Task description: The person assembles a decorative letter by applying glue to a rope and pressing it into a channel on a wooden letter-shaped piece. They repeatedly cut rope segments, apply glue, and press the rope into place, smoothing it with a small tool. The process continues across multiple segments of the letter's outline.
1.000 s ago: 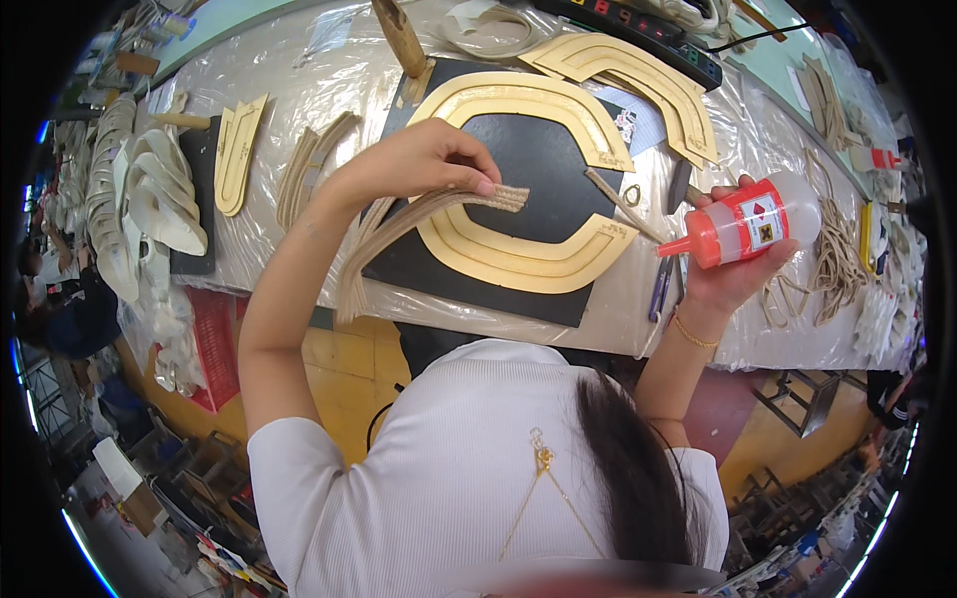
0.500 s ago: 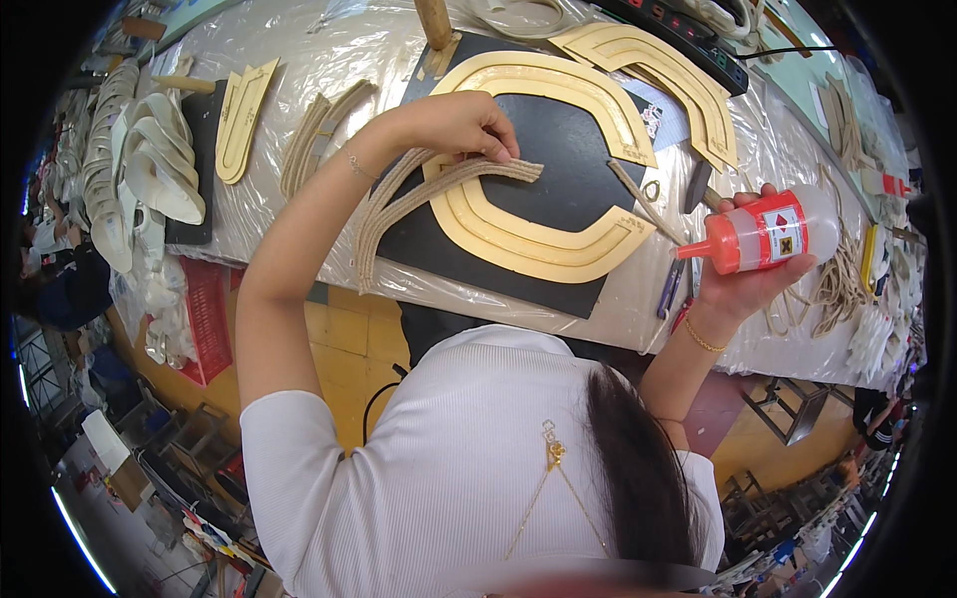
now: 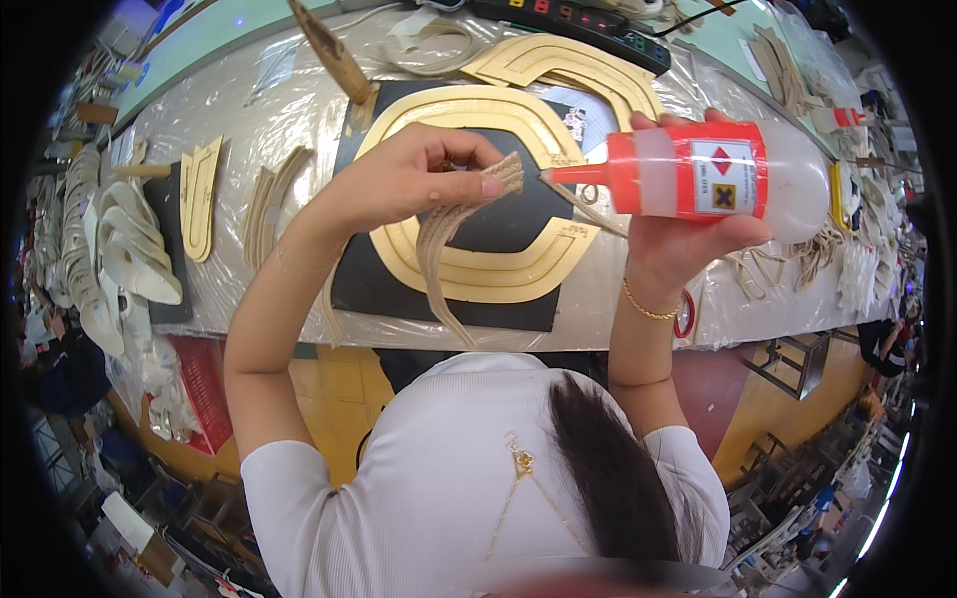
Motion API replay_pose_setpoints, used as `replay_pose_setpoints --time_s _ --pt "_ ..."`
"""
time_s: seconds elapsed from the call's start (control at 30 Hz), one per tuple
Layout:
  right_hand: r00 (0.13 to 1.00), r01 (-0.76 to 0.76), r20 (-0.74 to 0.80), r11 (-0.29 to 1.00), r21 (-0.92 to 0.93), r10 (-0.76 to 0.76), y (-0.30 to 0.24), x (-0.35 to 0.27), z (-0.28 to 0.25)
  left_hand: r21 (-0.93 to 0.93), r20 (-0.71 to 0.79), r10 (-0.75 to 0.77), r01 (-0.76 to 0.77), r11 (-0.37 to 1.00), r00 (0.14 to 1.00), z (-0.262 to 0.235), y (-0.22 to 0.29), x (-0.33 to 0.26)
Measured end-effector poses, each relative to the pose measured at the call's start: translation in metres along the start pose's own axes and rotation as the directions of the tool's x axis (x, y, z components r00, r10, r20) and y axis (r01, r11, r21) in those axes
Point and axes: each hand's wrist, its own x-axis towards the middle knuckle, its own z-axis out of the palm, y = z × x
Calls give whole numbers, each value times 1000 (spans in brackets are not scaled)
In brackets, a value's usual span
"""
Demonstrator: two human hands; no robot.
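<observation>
My left hand (image 3: 424, 174) pinches the end of a beige braided strap (image 3: 435, 261) between thumb and fingers, and the strap's rest curves down toward the table's near edge. In my right hand (image 3: 670, 244) lies a clear squeeze bottle (image 3: 793, 179) with a red band and red nozzle, tipped on its side. Its nozzle points left at the strap end, a short gap apart. Beneath my hands a pale yellow curved template (image 3: 474, 285) rests on a black board (image 3: 389, 301). A thin stick (image 3: 596, 216) lies beside the template, partly hidden by the bottle.
Further curved templates (image 3: 528, 58) lie at the back, near a black power strip (image 3: 568, 22). A wooden handle (image 3: 334, 58) stands at the board's far corner. To the left are more beige straps (image 3: 269, 204), a narrow template (image 3: 200, 204) and stacked white shoe parts (image 3: 145, 234).
My left hand has lifted the strap end and turned it upward. The bottle has come up and left, its nozzle now close to the strap. The view has shifted.
</observation>
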Motion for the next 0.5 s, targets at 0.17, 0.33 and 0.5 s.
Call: replay_pose_setpoints --time_s 0.17,0.33,0.5 --pt "993 -12 119 1000 -7 13 -12 10 12 -36 33 10 -9 999 999 10 20 -7" --pt "996 6 91 1000 -22 -4 -16 14 18 -49 55 69 -66 997 996 15 23 -9" --pt "1000 -12 -14 1000 -21 11 -24 15 17 -26 34 74 -73 997 997 15 26 -12"
